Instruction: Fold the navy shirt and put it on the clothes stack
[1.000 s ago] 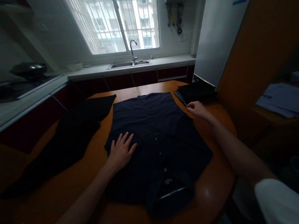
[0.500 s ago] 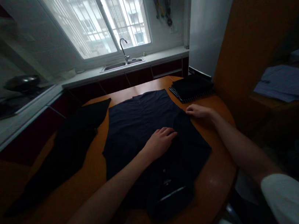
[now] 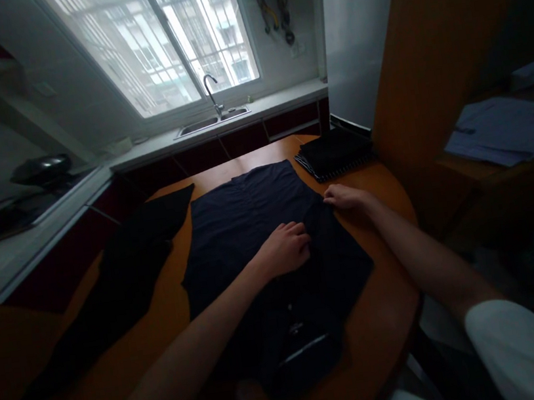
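- While the navy button-up shirt lies spread flat on the wooden surface, collar at the near end, the right hand pinches its side edge between thumb and fingertips
- The left hand rests on the shirt's middle, fingers curled; whether they grip cloth, I cannot tell
- Left of the shirt, a long black garment lies stretched across the same surface
- Just beyond the right hand sits a stack of folded dark clothes
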{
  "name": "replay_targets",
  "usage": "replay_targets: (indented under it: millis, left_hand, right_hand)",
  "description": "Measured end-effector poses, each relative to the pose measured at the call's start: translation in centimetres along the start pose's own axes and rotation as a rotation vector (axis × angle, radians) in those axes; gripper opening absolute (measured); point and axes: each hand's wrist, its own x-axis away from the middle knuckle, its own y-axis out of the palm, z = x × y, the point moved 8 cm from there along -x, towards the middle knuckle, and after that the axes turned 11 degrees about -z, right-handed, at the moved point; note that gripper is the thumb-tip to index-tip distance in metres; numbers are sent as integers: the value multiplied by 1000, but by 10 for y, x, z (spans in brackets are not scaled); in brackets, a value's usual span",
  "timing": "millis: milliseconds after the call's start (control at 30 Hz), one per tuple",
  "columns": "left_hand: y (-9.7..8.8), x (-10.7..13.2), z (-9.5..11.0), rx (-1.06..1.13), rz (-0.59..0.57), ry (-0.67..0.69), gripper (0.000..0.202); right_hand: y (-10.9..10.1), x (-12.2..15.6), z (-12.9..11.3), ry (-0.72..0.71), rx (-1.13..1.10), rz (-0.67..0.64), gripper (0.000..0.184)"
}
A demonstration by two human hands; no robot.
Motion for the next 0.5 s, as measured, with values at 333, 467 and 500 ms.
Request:
replay_targets:
  millis: [333,467,500]
  left_hand:
    - [36,-86,-6,207,87,-76,50]
    - [61,-90,-7,192,-50,-121,70]
    - [63,-88,-4,195,-64,-114,72]
  right_hand:
    - [-7,2,8,150,34,213,14]
    - [-10,0,14,174,-6,273,18]
    - [-11,0,15,176,-20,282,19]
